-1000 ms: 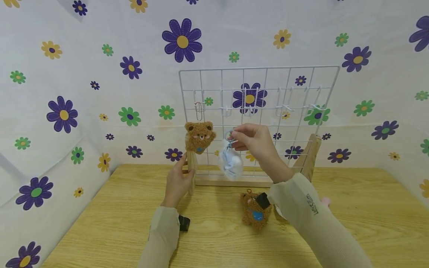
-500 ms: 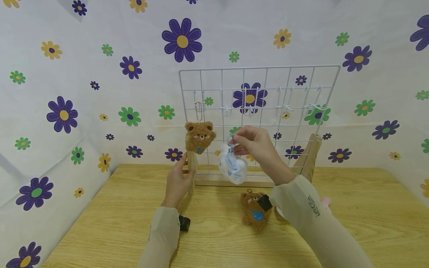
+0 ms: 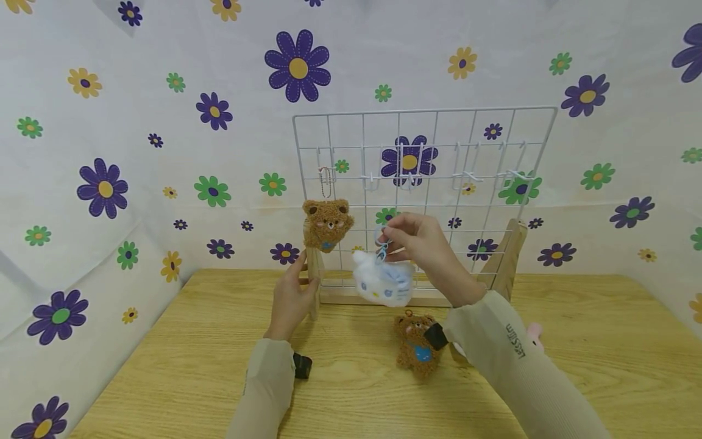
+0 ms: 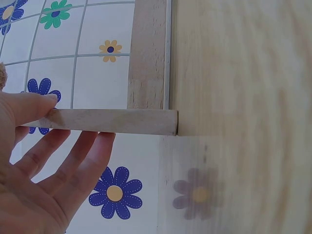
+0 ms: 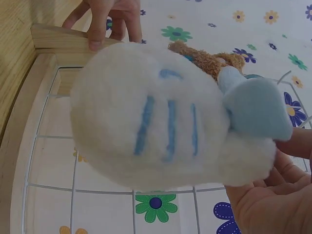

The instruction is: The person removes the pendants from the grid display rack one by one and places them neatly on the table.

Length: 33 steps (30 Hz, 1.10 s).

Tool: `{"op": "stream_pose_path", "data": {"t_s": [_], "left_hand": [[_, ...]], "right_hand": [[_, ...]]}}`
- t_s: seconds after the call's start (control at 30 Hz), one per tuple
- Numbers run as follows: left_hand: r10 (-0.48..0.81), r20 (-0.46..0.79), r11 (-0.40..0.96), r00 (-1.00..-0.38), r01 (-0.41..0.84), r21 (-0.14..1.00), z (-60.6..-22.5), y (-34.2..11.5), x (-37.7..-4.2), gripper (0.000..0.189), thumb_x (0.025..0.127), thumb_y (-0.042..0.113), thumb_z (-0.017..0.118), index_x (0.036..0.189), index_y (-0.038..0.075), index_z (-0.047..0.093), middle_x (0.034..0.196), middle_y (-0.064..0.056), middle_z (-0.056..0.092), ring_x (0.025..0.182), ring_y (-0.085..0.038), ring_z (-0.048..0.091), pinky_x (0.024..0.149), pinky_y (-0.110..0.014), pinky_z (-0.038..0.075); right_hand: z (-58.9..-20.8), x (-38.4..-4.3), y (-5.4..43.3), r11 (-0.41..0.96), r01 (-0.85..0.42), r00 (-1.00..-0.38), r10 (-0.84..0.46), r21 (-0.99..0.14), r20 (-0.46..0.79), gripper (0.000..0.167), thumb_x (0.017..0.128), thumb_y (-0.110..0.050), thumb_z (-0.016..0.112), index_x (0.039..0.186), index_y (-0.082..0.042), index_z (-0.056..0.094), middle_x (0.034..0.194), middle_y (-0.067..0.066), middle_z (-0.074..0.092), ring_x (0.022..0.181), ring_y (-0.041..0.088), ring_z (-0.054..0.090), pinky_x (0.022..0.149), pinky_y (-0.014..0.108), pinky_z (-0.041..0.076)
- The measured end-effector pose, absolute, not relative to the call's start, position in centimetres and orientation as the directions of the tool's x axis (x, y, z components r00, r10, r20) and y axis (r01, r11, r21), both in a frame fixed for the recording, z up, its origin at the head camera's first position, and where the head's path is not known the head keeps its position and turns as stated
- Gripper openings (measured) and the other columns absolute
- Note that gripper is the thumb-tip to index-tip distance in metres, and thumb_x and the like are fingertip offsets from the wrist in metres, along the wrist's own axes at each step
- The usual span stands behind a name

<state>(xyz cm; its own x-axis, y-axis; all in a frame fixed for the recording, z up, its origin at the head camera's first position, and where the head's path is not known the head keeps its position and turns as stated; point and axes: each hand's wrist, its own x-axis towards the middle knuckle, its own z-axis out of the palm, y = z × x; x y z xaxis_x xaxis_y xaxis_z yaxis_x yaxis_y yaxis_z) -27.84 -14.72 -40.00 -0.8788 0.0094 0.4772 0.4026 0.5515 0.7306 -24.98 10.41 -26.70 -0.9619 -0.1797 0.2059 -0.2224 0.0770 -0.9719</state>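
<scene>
1. The left hand [image 3: 292, 299] pinches the wooden post [image 4: 131, 121] of the wire rack [image 3: 425, 111], thumb on one side, fingers on the other. The post looks stiff and should take a firm hold.
2. A brown bear [image 3: 328, 227] hangs by its bead chain [image 3: 326, 196] from the rack; it is probably light and squashy, and easily set swinging.
3. The white plush cat [image 3: 378, 285] hangs in front of the rack, above the tabletop [image 3: 181, 366]. It looks light, soft and hard to break, though likely to twist on its blue clasp [image 3: 383, 250].
4. The right hand [image 3: 421, 244] pinches the cat's ring [image 3: 376, 235] between thumb and fingers — probably the best hold, being stiff, though thin and perhaps slippery.
5. A second bear [image 3: 415, 355] lies on the tabletop below; its plush body should give under the fingers — a gentle grip round the middle would likely do.
</scene>
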Motion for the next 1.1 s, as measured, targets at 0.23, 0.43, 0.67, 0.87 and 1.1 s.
{"op": "stream_pose_path", "data": {"t_s": [0.23,0.43,0.67,0.87,1.1], "left_hand": [[0.006,0.478,0.551,-0.879,0.402,0.732,-40.0,-14.7,-27.7,0.062,0.093,-0.003,0.069,0.150,-0.005,0.043,0.129,-0.029,0.062,0.094,-0.042,0.071,0.072,-0.045,0.063],[0.006,0.467,0.545,-0.884,0.395,0.740,-39.9,-14.7,-27.7,0.063,0.093,-0.003,0.068,0.151,-0.004,0.043,0.130,-0.029,0.061,0.095,-0.041,0.070,0.073,-0.045,0.062],[0.008,0.484,0.550,-0.875,0.408,0.728,-39.9,-14.7,-27.7,0.063,0.092,-0.004,0.069,0.150,-0.004,0.044,0.129,-0.029,0.062,0.093,-0.041,0.070,0.073,-0.045,0.062],[0.004,0.477,0.543,-0.879,0.402,0.737,-39.9,-14.6,-27.7,0.063,0.092,-0.003,0.069,0.151,-0.003,0.044,0.130,-0.028,0.062,0.093,-0.041,0.071,0.073,-0.045,0.063],[0.004,0.476,0.548,-0.879,0.400,0.735,-39.9,-14.7,-27.8,0.063,0.093,-0.003,0.069,0.151,-0.003,0.044,0.128,-0.028,0.062,0.093,-0.040,0.071,0.072,-0.044,0.063]], "right_hand": [[-27.2,-25.0,10.5,0.081,-0.203,-0.963,-0.199,-0.976,0.184,0.012,0.104,0.000,0.053,0.105,0.009,0.061,0.093,0.013,0.069,0.076,0.018,0.068,0.074,0.033,0.062],[-27.6,-25.0,10.5,0.088,-0.196,-0.963,-0.203,-0.977,0.175,0.016,0.104,-0.001,0.054,0.108,0.013,0.060,0.093,0.014,0.069,0.077,0.019,0.069,0.074,0.033,0.062],[-28.1,-24.8,10.6,0.052,-0.183,-0.961,-0.218,-0.982,0.167,0.017,0.104,0.000,0.054,0.110,0.015,0.059,0.090,0.010,0.069,0.076,0.017,0.068,0.073,0.032,0.062],[-28.6,-24.6,10.7,0.030,-0.184,-0.956,-0.240,-0.983,0.171,0.014,0.104,0.000,0.054,0.107,0.012,0.060,0.089,0.009,0.069,0.076,0.017,0.069,0.072,0.031,0.062],[-29.1,-24.6,10.8,0.029,-0.172,-0.957,-0.243,-0.985,0.160,0.014,0.104,-0.001,0.053,0.107,0.012,0.059,0.090,0.008,0.068,0.076,0.018,0.068,0.071,0.031,0.062]]}}
